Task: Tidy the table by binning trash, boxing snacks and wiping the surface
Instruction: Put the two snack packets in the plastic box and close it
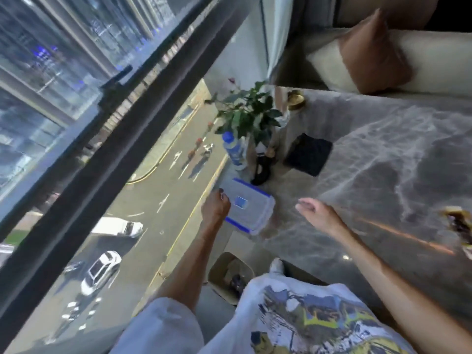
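1. We see a window far left of our fingers, with a street and cars below.
2. Our left hand rests at the near-left corner of the box, fingers curled on its edge; the frame is too blurred for us to tell whether they grip it.
3. The box, clear with blue clips and its lid on, sits at the left edge of the table, just right of our left fingers.
4. Beyond those fingers stand a bottle with a blue cap and a plant.
5. Below, between our arms, a bin sits on the floor with something inside.
6. Our right hand hovers over the table, right of the box and apart from it, fingers loosely curled and holding nothing.
7. Beyond our right fingers lies a dark cloth.
8. Far right of our right fingers, at the frame edge, lies a blurred snack.
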